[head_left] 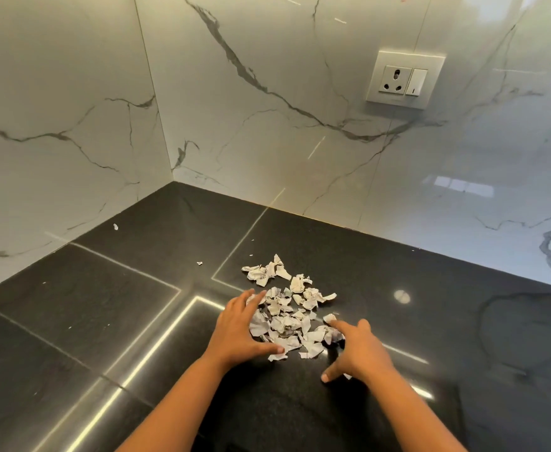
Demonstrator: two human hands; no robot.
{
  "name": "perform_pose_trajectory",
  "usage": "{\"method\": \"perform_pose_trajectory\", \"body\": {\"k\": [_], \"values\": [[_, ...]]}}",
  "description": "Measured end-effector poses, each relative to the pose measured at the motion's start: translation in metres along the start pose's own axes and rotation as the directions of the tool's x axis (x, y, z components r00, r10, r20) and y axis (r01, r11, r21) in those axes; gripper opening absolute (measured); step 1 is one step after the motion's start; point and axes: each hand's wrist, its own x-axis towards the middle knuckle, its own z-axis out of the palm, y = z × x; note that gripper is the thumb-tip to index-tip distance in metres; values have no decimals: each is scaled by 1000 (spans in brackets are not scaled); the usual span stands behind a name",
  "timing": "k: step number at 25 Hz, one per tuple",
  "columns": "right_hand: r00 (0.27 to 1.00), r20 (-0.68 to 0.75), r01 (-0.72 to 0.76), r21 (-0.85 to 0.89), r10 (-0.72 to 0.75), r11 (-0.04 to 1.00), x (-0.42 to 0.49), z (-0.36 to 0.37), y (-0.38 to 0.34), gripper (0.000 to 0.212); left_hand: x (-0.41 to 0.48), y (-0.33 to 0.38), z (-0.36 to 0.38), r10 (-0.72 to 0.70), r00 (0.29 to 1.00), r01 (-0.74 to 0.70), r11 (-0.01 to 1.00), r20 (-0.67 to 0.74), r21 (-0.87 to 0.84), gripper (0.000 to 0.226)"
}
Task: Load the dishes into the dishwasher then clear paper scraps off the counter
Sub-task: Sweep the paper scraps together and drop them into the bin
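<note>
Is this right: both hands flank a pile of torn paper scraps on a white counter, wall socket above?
No. The head view shows the counter is black, not white. The rest holds: the left hand and right hand flank the paper scraps, with the wall socket above.

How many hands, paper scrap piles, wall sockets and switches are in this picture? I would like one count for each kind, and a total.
Hands: 2, the left hand and the right hand
Paper scrap pile: 1
Wall socket: 1
Switch: 1
Total: 5
</note>
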Motion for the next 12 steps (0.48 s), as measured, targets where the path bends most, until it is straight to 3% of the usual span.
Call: {"method": "perform_pose_trajectory", "body": {"k": [2,4,7,9,10,12], "values": [[997,-39,71,137,-66,988,5,10,-16,94,7,3,7,74,994,-86,984,79,157,118],[983,-113,169,221,-147,960,14,17,-33,78,13,6,11,145,987,-154,969,63,191,106],[954,-190,289,382,-232,878,23,22,-56,58,16,5,11,211,977,-209,977,-45,35,85],[948,-229,312,549,-220,775,28,16,-61,52,14,0,9,172,972,-193,973,-163,-123,82],[938,-289,330,563,-193,758,32,11,-59,49,14,-3,7,115,967,-158,970,-225,-183,84],[903,-413,316,451,-119,835,46,1,-50,41,16,-8,2,-32,957,-48,963,-290,-264,92]]}}
